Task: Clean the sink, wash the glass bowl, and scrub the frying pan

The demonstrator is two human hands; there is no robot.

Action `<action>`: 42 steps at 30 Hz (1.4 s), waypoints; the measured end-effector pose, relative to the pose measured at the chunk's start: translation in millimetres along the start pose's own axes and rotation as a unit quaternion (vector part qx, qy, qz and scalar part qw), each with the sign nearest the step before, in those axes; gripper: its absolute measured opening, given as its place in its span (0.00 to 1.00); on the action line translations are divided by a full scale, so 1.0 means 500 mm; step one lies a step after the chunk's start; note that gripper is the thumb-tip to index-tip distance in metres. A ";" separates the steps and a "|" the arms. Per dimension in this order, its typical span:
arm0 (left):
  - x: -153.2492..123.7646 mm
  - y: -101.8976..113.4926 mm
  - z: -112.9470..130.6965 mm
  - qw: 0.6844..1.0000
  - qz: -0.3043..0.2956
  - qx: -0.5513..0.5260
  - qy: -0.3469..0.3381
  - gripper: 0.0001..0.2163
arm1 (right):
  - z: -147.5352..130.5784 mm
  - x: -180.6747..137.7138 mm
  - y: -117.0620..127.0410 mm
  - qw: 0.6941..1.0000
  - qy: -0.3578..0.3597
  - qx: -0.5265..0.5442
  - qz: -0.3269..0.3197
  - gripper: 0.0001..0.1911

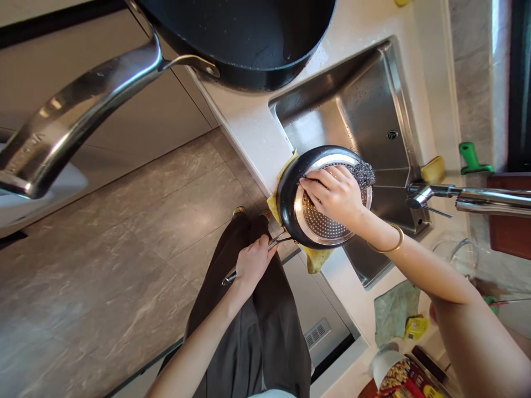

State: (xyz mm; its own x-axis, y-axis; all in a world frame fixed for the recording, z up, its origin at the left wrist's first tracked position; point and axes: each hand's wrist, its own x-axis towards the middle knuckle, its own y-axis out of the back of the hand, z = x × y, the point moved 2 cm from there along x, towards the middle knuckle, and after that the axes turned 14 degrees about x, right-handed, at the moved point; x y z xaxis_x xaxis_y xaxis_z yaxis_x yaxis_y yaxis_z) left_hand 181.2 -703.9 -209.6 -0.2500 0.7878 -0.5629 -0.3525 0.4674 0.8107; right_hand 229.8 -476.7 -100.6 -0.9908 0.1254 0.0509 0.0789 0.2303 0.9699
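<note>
A black frying pan (289, 193) lies upside down across the front rim of the sink, its dotted metal base (321, 221) facing up. My left hand (254, 258) is closed around its metal handle (229, 278). On the pan's base my right hand (334, 190) presses with curled fingers on a steel wool scrubber (363, 174), which sticks out past the hand on the sink side. A yellow cloth (317, 260) lies beneath the pan and shows at its edges.
A large black pan (249, 77) with a thick metal handle (95, 94) looms close at the top. Beyond the frying pan is the steel sink (360, 105) with a faucet (489, 199). A yellow sponge (433, 169), green tool (473, 159) and grey-green cloth (396, 309) lie around it.
</note>
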 end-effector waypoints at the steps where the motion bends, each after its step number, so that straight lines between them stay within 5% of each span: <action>1: 0.000 0.000 0.000 1.000 0.002 0.000 0.000 0.21 | -0.002 -0.001 -0.001 1.000 -0.006 -0.004 -0.002 0.12; 6: 0.001 -0.001 -0.001 1.000 0.008 -0.002 -0.002 0.21 | -0.021 -0.015 -0.003 0.999 0.046 0.013 -0.019 0.10; 11: 0.002 -0.002 -0.001 1.000 0.008 0.006 0.002 0.21 | 0.003 0.000 -0.007 0.999 -0.049 0.013 -0.006 0.13; 16: 0.002 0.000 -0.001 1.000 -0.003 0.006 0.006 0.20 | -0.015 -0.003 -0.007 0.998 0.032 0.029 -0.036 0.12; 21: 0.002 0.000 -0.001 1.000 0.001 0.015 0.008 0.20 | 0.010 0.001 -0.005 0.998 -0.059 0.023 -0.014 0.14; 25: 0.001 -0.002 -0.001 1.000 0.007 0.017 0.007 0.20 | 0.001 -0.003 -0.006 0.998 0.020 0.034 -0.047 0.13; 30: 0.001 0.000 -0.001 1.000 0.018 0.023 0.008 0.21 | 0.025 0.002 -0.001 0.999 -0.043 0.000 -0.015 0.15; 35: 0.001 0.003 -0.001 1.000 0.008 0.029 0.007 0.21 | 0.025 0.004 -0.003 0.999 0.017 0.022 -0.044 0.14; 39: 0.001 0.003 -0.001 1.000 0.004 0.030 0.008 0.21 | 0.038 0.007 0.001 0.999 -0.035 0.000 -0.019 0.14; 42: 0.001 0.002 -0.001 1.000 0.004 0.030 0.006 0.21 | 0.032 0.005 0.001 0.999 0.004 0.000 -0.050 0.15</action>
State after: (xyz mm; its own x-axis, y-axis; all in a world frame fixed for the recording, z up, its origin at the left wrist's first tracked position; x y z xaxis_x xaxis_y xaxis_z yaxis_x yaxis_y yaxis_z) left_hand 180.1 -703.3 -209.1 -0.2638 0.7865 -0.5585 -0.2964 0.4849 0.8228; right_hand 229.1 -460.9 -103.7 -0.9946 0.0942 -0.0441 -0.0200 0.2421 0.9701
